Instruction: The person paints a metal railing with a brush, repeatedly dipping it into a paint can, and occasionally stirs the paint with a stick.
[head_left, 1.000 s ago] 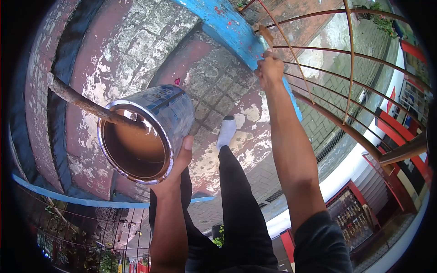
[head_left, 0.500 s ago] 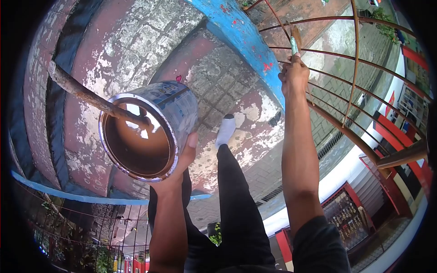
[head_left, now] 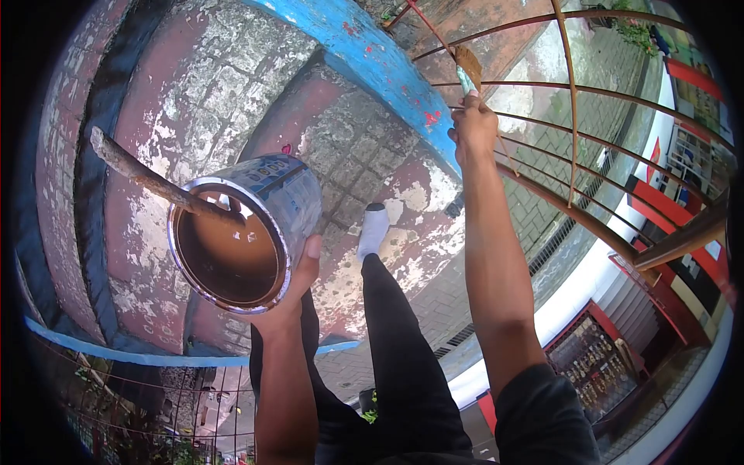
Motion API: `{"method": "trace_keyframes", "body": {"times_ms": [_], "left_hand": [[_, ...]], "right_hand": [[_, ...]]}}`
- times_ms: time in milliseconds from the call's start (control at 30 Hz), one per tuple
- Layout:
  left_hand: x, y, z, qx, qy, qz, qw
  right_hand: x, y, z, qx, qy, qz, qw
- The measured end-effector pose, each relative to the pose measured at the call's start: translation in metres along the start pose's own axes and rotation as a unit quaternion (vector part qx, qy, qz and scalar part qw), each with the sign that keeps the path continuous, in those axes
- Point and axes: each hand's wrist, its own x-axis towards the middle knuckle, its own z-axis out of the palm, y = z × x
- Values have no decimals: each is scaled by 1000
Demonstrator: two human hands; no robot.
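The left hand [head_left: 298, 287] grips a paint can [head_left: 244, 231] from below, thumb pressed against its rim, remaining fingers wrapped out of sight behind the wall. The can is tilted toward the camera and holds brown paint; a stick [head_left: 159, 184] rests inside it, projecting up and left over the rim. The right hand [head_left: 473, 124] is raised with fingers clamped on a brush [head_left: 467, 66], bristles loaded with brown paint and set against a rusty railing [head_left: 570, 101]. Below lie worn steps [head_left: 232, 85] with a blue edge [head_left: 372, 58]. A white shoe [head_left: 373, 229] stands on a step.
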Motion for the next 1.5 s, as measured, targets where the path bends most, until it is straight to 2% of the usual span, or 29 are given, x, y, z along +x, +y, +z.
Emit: {"method": "trace_keyframes", "body": {"times_ms": [67, 100, 133, 200, 267, 300, 367, 433, 500, 567, 633, 667, 700, 733, 800, 867, 933, 1000, 1033, 1067, 1167, 1200, 1267, 1333, 1500], "left_hand": [[-1, 3, 3, -14, 10, -22, 1000], [1, 6, 5, -24, 21, -43, 999], [1, 12, 4, -29, 20, -72, 997], [1, 16, 6, -27, 19, -67, 997], [2, 18, 6, -24, 22, -63, 997], [3, 18, 5, -13, 9, -53, 998], [5, 15, 3, -1, -1, -43, 999], [5, 6, 2, -18, 1, 41, 999], [4, 5, 3, -24, 0, 34, 999], [5, 4, 5, -31, 1, 31, 999], [6, 3, 7, -19, 10, 65, 998], [5, -1, 6, -18, 9, 67, 998], [3, -8, 4, 39, -1, 69, 997], [4, -9, 7, 47, 3, 98, 994], [5, -8, 11, 64, 12, 156, 986], [14, 0, 19, -51, -34, 117, 991], [21, 5, 28, -146, -60, 91, 983], [28, 10, 31, -198, -77, 89, 973], [37, 18, 35, -179, -76, 174, 965], [40, 29, 33, -113, -65, 196, 972], [40, 29, 36, -75, -59, 237, 967], [40, 33, 37, -75, -48, 232, 969], [39, 39, 41, -84, -61, 245, 964], [41, 40, 45, -98, -66, 256, 959], [32, 52, 48, -128, -94, 275, 948]], "right_hand": [[7, 13, 7, -40, 10, -29, 999], [-3, 15, 13, -13, 1, -2, 1000], [-4, 25, 12, -53, -2, -11, 999], [-15, 36, 7, -94, -2, -20, 995], [-46, 39, -4, -110, -77, 47, 990], [-56, 44, -11, -110, -78, 45, 990], [-69, 61, -25, -202, -41, -92, 974], [-79, 69, -35, -165, -49, -120, 978], [-88, 71, -43, -127, -50, -144, 980], [-94, 63, -44, -7, -67, -75, 995], [-87, 60, -53, -53, -76, -81, 992], [-82, 59, -54, -51, -44, -80, 994], [-80, 57, -56, -49, -12, -78, 996], [-79, 54, -59, -99, 15, -94, 990], [-75, 58, -68, -54, -14, -164, 985], [-115, 19, -68, 61, -102, -96, 988], [-149, -5, -79, 36, -148, -150, 977], [-179, -28, -99, 55, -236, -185, 952], [-195, -44, -110, 60, -259, -167, 949], [-205, -53, -121, 21, -257, -212, 943], [-232, -71, -156, -49, -209, -306, 927], [-237, -90, -166, -135, -199, -358, 902], [-257, -115, -178, -203, -186, -392, 878], [-272, -141, -173, -284, -160, -469, 820], [-299, -172, -160, -358, -183, -485, 777]]}}
